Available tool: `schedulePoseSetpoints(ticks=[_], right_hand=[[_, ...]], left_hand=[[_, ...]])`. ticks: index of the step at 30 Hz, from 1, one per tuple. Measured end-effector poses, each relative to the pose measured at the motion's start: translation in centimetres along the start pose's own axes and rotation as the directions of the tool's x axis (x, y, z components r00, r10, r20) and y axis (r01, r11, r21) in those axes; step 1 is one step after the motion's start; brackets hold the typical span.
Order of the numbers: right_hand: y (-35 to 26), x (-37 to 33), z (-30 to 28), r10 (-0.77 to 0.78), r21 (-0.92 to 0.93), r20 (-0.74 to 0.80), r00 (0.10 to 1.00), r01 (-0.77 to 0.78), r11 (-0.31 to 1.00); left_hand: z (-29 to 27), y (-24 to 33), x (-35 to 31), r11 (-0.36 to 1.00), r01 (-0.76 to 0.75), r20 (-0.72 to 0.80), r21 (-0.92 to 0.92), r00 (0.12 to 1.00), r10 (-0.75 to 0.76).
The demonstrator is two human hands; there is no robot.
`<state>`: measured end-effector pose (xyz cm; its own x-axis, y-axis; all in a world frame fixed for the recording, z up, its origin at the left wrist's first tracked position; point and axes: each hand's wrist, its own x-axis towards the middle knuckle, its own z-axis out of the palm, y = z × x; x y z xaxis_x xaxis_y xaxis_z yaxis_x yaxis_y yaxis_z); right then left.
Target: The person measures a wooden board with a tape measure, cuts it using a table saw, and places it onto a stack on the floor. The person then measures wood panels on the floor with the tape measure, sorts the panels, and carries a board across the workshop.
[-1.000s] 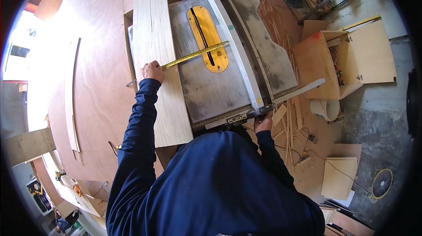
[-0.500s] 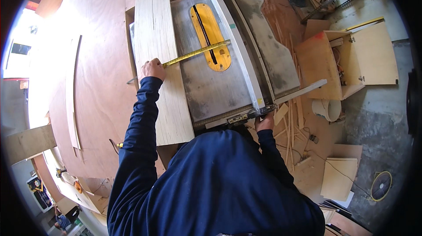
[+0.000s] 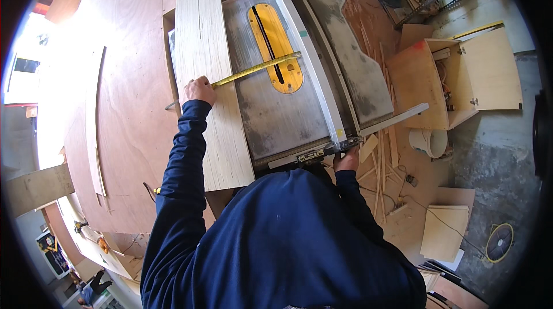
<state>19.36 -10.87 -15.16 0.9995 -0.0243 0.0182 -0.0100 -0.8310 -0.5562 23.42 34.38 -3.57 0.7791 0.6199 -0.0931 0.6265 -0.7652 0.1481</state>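
Left hand (image 3: 197, 91) over the pale board (image 3: 201, 27), fingers curled in and pinching the yellow tape (image 3: 253, 71). A thin grey piece pokes out left of that hand; its kind is unclear. Tape runs out rightward and slightly to the far side, over the board's right edge, across the grey metal worktop (image 3: 282, 127) and the yellow insert (image 3: 265, 18) with its dark slot. Its right end is at the long fence (image 3: 305, 50); whether it touches is too fine to tell.

Right hand (image 3: 347, 160) low at the near end of the fence, up against the fittings there. Fingers partly hidden: cannot tell how far open, or whether it grips anything.

Board lies lengthwise, near to far, along the left part of the worktop. Left of it, a broad plywood sheet (image 3: 132, 136) with a narrow strip (image 3: 94, 119) on top. Right side: loose offcuts (image 3: 378, 179) on the floor, an open cabinet (image 3: 412, 81), a pale bucket (image 3: 426, 143) just nearer than the cabinet, a round fan (image 3: 499, 243) at near right.
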Motion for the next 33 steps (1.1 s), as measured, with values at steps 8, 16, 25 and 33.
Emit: schedulePoseSetpoints(ticks=[8, 16, 25, 33], right_hand=[[0.0, 0.0, 0.0, -0.019, -0.007, -0.017, 1.000, 0.019, 1.000], [0.1, 0.0, -0.2, 0.010, 0.043, 0.008, 1.000, -0.010, 0.999], [0.5, 0.1, -0.2, -0.074, -0.031, 0.001, 0.997, 0.074, 0.997], [0.5, 0.1, -0.2, -0.097, -0.020, -0.033, 0.995, 0.097, 0.995]], left_hand=[[0.1, -0.1, 0.1, 1.000, 0.023, 0.001, 0.008, 1.000, -0.023], [-0.2, 0.1, 0.0, 0.999, 0.029, 0.020, 0.013, 0.999, -0.029], [-0.5, 0.3, -0.1, 1.000, 0.030, 0.028, 0.006, 0.999, -0.030], [-0.7, 0.4, -0.1, 0.999, 0.042, 0.066, 0.021, 0.997, -0.043]])
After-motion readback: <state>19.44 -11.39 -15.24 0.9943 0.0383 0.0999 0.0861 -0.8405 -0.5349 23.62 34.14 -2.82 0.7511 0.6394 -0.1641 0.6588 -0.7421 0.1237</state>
